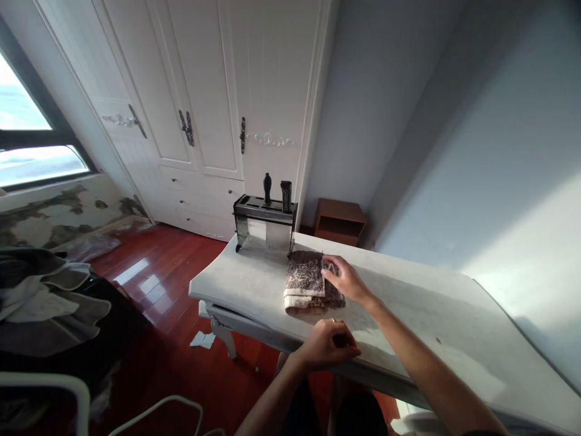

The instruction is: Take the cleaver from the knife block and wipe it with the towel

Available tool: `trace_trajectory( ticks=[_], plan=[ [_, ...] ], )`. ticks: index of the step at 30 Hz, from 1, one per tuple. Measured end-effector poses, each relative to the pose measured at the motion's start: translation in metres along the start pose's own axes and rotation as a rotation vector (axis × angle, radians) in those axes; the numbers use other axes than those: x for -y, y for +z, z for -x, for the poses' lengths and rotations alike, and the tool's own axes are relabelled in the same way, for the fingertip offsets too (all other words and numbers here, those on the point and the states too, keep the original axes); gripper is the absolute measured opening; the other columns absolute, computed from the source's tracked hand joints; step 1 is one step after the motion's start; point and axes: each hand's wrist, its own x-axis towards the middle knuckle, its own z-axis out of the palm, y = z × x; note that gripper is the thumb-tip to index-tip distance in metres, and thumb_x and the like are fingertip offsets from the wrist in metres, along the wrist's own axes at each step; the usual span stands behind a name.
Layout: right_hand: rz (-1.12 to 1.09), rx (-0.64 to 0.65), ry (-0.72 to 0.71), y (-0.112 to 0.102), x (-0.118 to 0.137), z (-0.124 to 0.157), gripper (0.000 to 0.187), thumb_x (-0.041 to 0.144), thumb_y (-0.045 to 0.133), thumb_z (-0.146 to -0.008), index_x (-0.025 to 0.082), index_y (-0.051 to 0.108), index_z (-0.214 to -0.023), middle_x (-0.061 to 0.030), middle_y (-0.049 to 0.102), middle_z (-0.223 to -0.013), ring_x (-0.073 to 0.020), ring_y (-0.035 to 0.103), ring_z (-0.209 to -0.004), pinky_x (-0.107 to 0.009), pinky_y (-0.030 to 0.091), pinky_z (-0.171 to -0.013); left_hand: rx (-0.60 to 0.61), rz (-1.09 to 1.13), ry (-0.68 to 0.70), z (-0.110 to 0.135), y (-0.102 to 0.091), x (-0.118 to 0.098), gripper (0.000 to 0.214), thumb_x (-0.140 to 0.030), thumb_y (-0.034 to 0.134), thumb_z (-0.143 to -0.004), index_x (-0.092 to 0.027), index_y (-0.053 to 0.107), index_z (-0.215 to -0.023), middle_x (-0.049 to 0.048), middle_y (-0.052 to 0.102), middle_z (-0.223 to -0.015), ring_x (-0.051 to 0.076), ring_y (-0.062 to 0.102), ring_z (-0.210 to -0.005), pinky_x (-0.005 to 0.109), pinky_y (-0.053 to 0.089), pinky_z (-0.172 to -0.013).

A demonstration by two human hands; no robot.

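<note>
A folded brown patterned towel point(307, 280) lies on the white table point(426, 315), close to its near edge. My right hand point(342, 277) rests on the towel's right side, fingers stretched out over the cloth. My left hand point(327, 343) sits at the table's near edge just in front of the towel, fingers curled under into a loose fist; I cannot make out anything in it. A steel knife block point(264, 223) with two dark handles sticking up stands right behind the towel at the table's left end.
A white wardrobe point(213, 109) fills the far wall. A small brown cabinet point(338, 221) sits in the corner beyond the table. Crumpled clothes point(45, 297) lie at the left, and a scrap of paper point(203, 339) is on the red wooden floor.
</note>
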Motion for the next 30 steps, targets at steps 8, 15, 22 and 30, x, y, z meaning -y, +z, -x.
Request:
trace_trajectory(
  ticks=[8,15,22,30],
  plan=[
    [0.431,0.569,0.020,0.051,0.052,-0.010,0.096,0.069,0.053,-0.078,0.011,0.027,-0.150,-0.0170,0.015,-0.156,-0.0343,0.013,-0.144,-0.051,0.007,-0.116,0.024,-0.073,0.037,0.004,-0.003,0.000,0.022,-0.032,0.070,-0.075,-0.011,0.067,-0.075,0.0022,0.059,-0.069,0.008,0.048,-0.063,0.020,0.034,-0.059],
    [0.462,0.646,-0.016,0.033,0.026,-0.006,0.090,0.064,0.061,-0.074,0.018,0.035,-0.147,-0.0110,0.015,-0.156,-0.0282,0.011,-0.145,-0.049,-0.003,-0.116,0.003,-0.025,-0.073,0.008,-0.005,-0.004,0.019,-0.030,0.062,-0.080,-0.011,0.061,-0.082,0.0017,0.056,-0.074,0.009,0.047,-0.065,0.020,0.034,-0.059],
    [0.368,0.789,0.097,-0.032,-0.004,0.005,0.079,0.070,0.054,-0.076,0.017,0.051,-0.135,-0.0108,0.021,-0.155,-0.0296,0.017,-0.144,-0.047,0.003,-0.116,0.020,-0.027,-0.087,0.006,-0.006,-0.006,0.026,-0.037,0.055,-0.087,-0.012,0.056,-0.081,0.0004,0.050,-0.068,0.009,0.041,-0.064,0.021,0.032,-0.059],
    [0.513,0.392,0.284,-0.090,-0.041,0.035,0.043,0.056,0.052,-0.084,0.014,0.060,-0.091,-0.0106,0.064,-0.097,-0.0233,0.060,-0.089,-0.033,0.044,-0.080,0.028,-0.070,-0.016,0.005,-0.005,-0.010,0.023,-0.028,0.050,-0.088,-0.012,0.056,-0.072,0.0037,0.056,-0.071,0.011,0.048,-0.067,0.023,0.035,-0.064]
  ],
)
